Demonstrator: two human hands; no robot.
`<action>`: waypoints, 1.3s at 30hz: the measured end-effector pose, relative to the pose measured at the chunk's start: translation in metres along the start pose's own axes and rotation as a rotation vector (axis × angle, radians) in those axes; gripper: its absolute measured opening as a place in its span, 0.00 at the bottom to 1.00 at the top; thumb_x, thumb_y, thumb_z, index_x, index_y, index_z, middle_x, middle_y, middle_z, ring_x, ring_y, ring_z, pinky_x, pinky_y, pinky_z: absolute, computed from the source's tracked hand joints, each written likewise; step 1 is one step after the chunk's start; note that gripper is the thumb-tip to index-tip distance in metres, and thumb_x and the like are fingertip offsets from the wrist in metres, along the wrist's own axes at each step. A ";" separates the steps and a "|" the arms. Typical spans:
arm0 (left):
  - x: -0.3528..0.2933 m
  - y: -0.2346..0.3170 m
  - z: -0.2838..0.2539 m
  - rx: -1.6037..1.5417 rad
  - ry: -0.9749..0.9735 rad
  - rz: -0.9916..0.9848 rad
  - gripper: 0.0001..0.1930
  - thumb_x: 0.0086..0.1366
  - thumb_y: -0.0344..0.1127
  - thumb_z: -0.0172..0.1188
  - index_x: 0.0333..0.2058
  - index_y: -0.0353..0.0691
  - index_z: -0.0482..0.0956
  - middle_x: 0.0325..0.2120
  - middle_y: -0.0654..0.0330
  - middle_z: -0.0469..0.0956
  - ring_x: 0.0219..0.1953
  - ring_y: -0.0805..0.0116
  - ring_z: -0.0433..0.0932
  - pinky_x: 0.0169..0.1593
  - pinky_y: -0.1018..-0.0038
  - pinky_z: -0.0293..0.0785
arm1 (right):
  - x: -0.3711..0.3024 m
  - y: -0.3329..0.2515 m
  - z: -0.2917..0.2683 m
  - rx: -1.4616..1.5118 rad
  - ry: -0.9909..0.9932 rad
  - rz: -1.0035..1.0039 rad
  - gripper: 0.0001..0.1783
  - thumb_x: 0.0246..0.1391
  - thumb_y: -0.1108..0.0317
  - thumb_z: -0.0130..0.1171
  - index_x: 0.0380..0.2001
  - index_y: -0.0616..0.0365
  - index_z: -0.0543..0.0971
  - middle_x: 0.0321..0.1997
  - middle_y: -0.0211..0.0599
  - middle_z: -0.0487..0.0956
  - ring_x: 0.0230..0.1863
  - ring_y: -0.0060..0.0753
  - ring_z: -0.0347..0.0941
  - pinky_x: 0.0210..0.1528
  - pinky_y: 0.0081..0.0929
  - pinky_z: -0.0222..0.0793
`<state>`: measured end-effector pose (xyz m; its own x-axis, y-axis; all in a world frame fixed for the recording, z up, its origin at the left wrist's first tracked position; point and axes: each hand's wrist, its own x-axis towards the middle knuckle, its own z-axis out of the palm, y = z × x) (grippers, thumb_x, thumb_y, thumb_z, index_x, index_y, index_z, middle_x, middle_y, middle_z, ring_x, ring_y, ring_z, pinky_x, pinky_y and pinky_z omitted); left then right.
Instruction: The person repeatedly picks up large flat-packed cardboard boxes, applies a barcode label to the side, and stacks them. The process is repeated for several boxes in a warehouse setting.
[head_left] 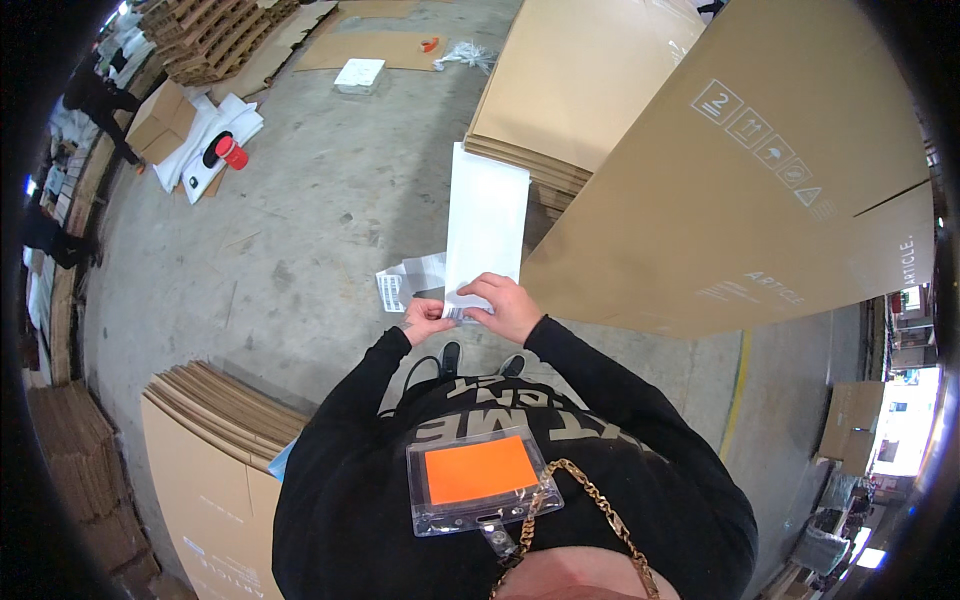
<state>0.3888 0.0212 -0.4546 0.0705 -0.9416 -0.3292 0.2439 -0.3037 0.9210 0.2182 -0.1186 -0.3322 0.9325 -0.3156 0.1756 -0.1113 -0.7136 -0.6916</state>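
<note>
Across grey concrete floor (300, 260): flat cardboard stacks (590, 80), wooden pallets (212, 42). One long white panel (487, 215) extends from the person's hands toward the cardboard. Left hand (426, 320) pinches its near left corner; right hand (503, 306), fingers bent, touches its near end, grip indeterminable.

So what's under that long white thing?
The long white thing covers whatever is right under it: that can't be seen. Past its left edge show grey floor and printed paper. The left hand and right hand are at its near end.
</note>
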 end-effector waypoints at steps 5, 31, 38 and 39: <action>-0.009 0.009 0.006 0.006 0.125 0.121 0.10 0.58 0.25 0.63 0.39 0.29 0.79 0.31 0.63 0.81 0.33 0.80 0.77 0.37 0.82 0.73 | 0.018 -0.003 0.015 -0.151 -0.017 -0.063 0.15 0.39 0.67 0.65 0.36 0.51 0.79 0.37 0.34 0.72 0.44 0.39 0.69 0.51 0.37 0.63; -0.011 0.030 0.005 0.249 0.094 0.120 0.12 0.56 0.29 0.63 0.40 0.31 0.79 0.28 0.63 0.81 0.29 0.80 0.76 0.36 0.79 0.74 | 0.000 0.001 0.036 -0.297 0.117 -0.152 0.08 0.38 0.69 0.65 0.27 0.51 0.79 0.33 0.31 0.72 0.40 0.40 0.68 0.52 0.39 0.61; -0.007 0.017 -0.006 0.268 -0.037 0.165 0.20 0.51 0.26 0.63 0.45 0.31 0.76 0.34 0.58 0.80 0.38 0.73 0.78 0.47 0.74 0.74 | -0.037 0.010 0.056 -0.362 0.058 -0.117 0.03 0.41 0.67 0.60 0.23 0.50 0.77 0.27 0.32 0.70 0.37 0.37 0.68 0.44 0.35 0.62; -0.004 0.015 -0.007 0.271 -0.031 0.145 0.20 0.51 0.26 0.63 0.45 0.31 0.76 0.34 0.58 0.80 0.38 0.72 0.78 0.47 0.74 0.74 | -0.045 0.014 0.060 -0.377 0.029 -0.107 0.03 0.42 0.67 0.60 0.24 0.50 0.77 0.27 0.31 0.69 0.37 0.36 0.68 0.42 0.35 0.62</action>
<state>0.3989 0.0212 -0.4404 0.0554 -0.9806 -0.1879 -0.0334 -0.1899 0.9812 0.1955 -0.0767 -0.3916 0.9363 -0.2406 0.2558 -0.1377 -0.9216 -0.3630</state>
